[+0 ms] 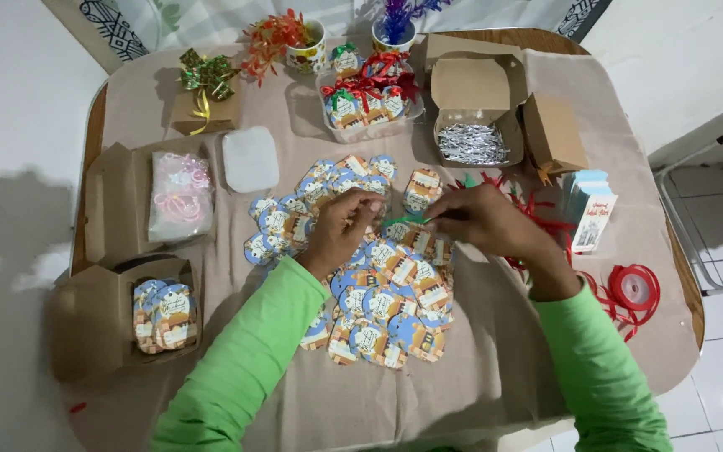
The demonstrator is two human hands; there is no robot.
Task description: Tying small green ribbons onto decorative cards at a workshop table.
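Green ribbon (405, 220) runs between my two hands, a short strip pulled flat so I can work it over one of the printed paper tags (395, 276). My left hand (340, 226) is pinched together on its near end, fingers curled down against the heap, and my right hand (487, 222) is closed on the other end, drawing it sideways; the two hands sit close together, almost touching, right above the middle of the pile. The tags lie fanned out loose under and in front of my hands on the cloth-covered surface (495, 360), within easy reach, I judge, so I can pick one without looking. Just right of my right hand lies a tangle of red ribbon (546, 226) and, nearer my right elbow, its spool (634, 289). Beyond my hands stands a clear tub of finished tags with bows (367, 102), kept apart from the untied ones. To the far side of my right hand an open brown box holds silver shreds (472, 142); left of my left arm another open box holds a stack of tags (165, 314).
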